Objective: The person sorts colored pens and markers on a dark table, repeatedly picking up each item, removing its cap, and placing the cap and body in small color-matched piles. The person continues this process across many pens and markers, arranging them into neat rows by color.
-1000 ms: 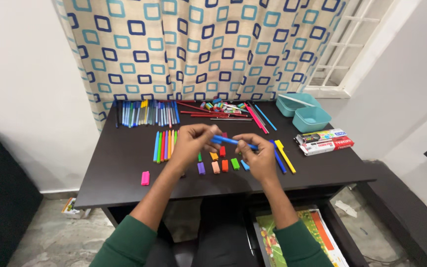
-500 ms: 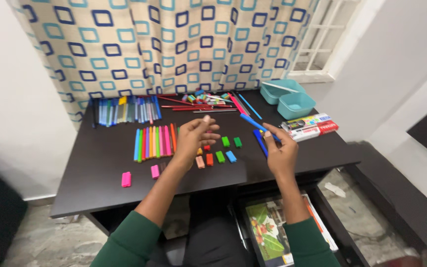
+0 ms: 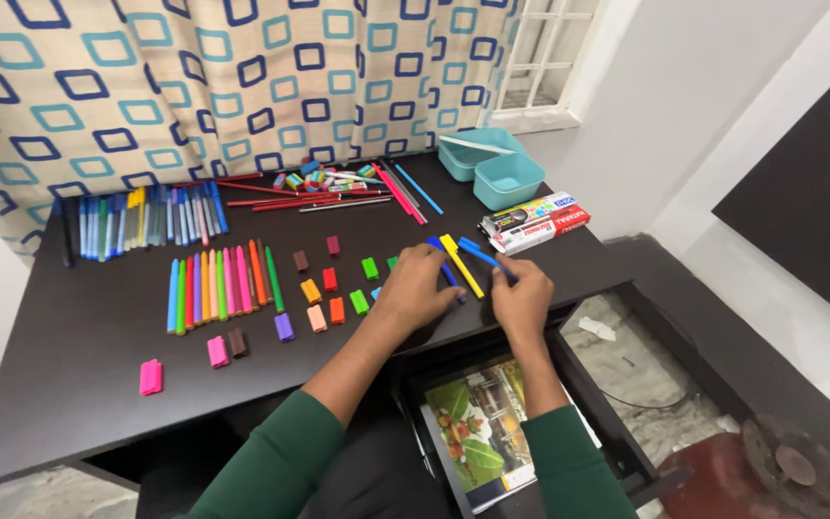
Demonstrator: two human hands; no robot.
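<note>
In the head view, the right hand (image 3: 523, 293) pinched a blue pen (image 3: 485, 255) between its fingertips, just right of the yellow pen (image 3: 460, 265) on the dark surface (image 3: 79, 365). The left hand (image 3: 420, 285) lay just left of that yellow pen, fingers curled over another blue pen (image 3: 444, 268); its grip was unclear. The pinched pen sat near the surface's front edge, so a slip might drop it into the open drawer (image 3: 492, 432) below.

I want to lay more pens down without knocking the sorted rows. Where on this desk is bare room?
Free: the front left of the desk, below the pink cap, and the strip between the marker row and pen pile. Crowded: around the loose caps, both hands, and the teal boxes.
</note>
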